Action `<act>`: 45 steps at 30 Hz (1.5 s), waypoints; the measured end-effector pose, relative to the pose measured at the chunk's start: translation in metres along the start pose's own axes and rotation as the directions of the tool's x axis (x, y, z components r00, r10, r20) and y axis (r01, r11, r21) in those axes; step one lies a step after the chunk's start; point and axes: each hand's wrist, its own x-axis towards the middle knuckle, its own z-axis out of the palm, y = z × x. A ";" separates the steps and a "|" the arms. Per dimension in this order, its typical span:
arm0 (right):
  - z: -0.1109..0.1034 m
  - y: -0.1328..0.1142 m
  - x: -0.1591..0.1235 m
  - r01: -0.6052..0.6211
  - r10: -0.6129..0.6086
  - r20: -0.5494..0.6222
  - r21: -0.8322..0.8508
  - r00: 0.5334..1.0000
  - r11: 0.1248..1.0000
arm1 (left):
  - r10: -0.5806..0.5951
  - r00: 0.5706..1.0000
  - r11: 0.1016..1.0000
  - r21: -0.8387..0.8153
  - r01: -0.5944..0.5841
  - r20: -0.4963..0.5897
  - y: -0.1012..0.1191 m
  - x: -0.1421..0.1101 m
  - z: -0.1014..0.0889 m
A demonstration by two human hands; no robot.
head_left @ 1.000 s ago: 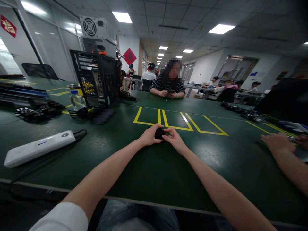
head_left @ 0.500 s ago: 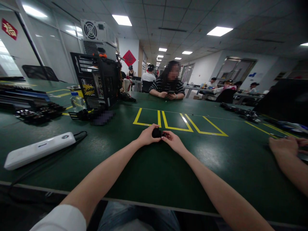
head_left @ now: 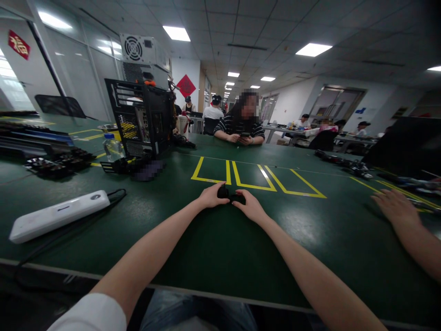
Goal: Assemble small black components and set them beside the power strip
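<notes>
In the head view, my left hand (head_left: 211,196) is closed around a small, black, rounded part (head_left: 223,191) just above the green table. Its exact kind is not clear. My right hand (head_left: 251,205) faces it from the right, fingers curled and thumb pointing left. A second dark piece (head_left: 237,199) sits between the right thumb and fingers, partly hidden by them. Whether the two black pieces touch cannot be made out.
A white power strip (head_left: 62,215) with a black cable lies at left. Behind it stand an open computer case (head_left: 144,119) and a plastic bottle (head_left: 113,148). Yellow tape outlines (head_left: 255,187) mark the table ahead. A co-worker's hand (head_left: 399,209) rests at right; another person (head_left: 239,128) sits opposite.
My right fingers have shifted from pinching the black part's right end to curling around a dark piece, with a wider gap between my hands. The co-worker's hand at right has moved left and flattened.
</notes>
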 end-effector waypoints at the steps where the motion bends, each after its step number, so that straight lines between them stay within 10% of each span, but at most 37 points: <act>1: -0.001 -0.001 0.000 -0.008 0.008 0.005 -0.020 1.000 1.000 | -0.008 1.000 1.000 0.019 0.008 -0.005 0.001 0.000 0.001; 7: -0.012 -0.010 -0.005 -0.002 0.013 0.077 -0.132 0.997 0.991 | -0.014 1.000 0.976 0.217 0.013 0.004 0.015 -0.006 -0.002; 14: -0.021 -0.023 -0.012 -0.003 0.015 0.161 -0.074 0.987 0.997 | 0.256 0.951 0.797 0.519 -0.308 0.172 0.039 -0.018 -0.014; 20: -0.030 -0.031 -0.014 -0.001 -0.024 0.224 0.113 0.974 0.994 | 0.344 0.891 0.765 0.463 -0.448 0.296 0.049 -0.025 -0.017; 36: -0.025 -0.030 -0.008 -0.026 0.000 0.203 0.126 0.979 0.992 | 0.238 0.959 0.962 0.096 -0.255 0.157 0.042 -0.029 -0.002; 45: -0.028 -0.015 -0.008 -0.030 0.020 0.080 0.117 0.997 0.993 | 0.208 0.940 0.964 0.109 -0.244 0.270 0.049 -0.038 -0.015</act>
